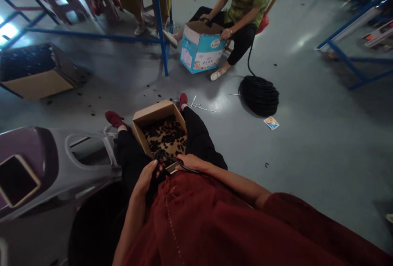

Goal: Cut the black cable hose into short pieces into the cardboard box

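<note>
Beside the carton (153,112), hands (192,161) nearly meeting

This is a factory workshop. A smooth grey painted floor (310,163) runs throughout, dotted with small black parts (91,114). Blue steel frames (344,53) stand at far right, and more (92,35) at far left. A coil of black tubing (258,95) lies on the floor at right, cardboard boxes (37,86) (199,49) hold stock, a grey moulded shell (61,163) sits near left, and a seated co-worker (245,12) works at far right.
</note>
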`<act>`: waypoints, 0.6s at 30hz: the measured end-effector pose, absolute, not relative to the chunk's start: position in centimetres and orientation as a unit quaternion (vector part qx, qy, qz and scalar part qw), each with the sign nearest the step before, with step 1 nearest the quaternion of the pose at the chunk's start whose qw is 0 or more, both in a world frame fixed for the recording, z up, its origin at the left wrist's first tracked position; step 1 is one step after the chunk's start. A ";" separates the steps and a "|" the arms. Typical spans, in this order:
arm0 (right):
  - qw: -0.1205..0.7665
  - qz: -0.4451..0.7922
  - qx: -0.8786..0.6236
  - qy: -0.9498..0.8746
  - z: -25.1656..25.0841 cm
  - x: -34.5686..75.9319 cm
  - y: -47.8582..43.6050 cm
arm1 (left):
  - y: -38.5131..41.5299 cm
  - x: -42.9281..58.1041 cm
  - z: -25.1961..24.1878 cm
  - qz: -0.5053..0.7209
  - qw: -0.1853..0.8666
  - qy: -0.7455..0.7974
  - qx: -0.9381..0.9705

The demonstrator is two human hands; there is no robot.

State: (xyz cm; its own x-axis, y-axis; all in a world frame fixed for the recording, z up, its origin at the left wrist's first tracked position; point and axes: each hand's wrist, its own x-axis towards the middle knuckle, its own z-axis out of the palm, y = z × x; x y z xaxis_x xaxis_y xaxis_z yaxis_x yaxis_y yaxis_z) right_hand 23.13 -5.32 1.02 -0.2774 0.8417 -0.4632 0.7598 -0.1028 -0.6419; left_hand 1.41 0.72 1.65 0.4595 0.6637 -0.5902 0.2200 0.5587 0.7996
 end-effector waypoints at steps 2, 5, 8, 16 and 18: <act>0.041 0.436 -0.597 -0.672 1.1 23.1 -5.1 | 0.7 1.3 1.6 0.153 0.732 0.497 0.440; 0.040 0.433 -0.594 -0.677 1.3 23.0 -4.9 | 0.9 1.1 1.7 0.158 0.730 0.496 0.443; 0.053 0.430 -0.587 -0.684 1.4 22.9 -4.7 | 0.9 0.8 1.8 0.173 0.731 0.495 0.437; 0.054 0.429 -0.580 -0.691 1.6 22.3 -3.8 | 0.7 0.4 2.9 0.194 0.737 0.495 0.417; 0.057 0.430 -0.572 -0.696 1.9 22.1 -3.6 | 0.9 0.0 3.1 0.194 0.737 0.486 0.427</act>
State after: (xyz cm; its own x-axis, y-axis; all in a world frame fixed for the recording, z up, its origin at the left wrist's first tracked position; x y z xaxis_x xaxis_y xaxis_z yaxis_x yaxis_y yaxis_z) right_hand 22.14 -3.56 1.91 -0.3384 0.8454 -0.4133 0.7476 -0.0252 -0.6637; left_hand 0.04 0.90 3.13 0.4520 0.7011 -0.5515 0.1300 0.5599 0.8183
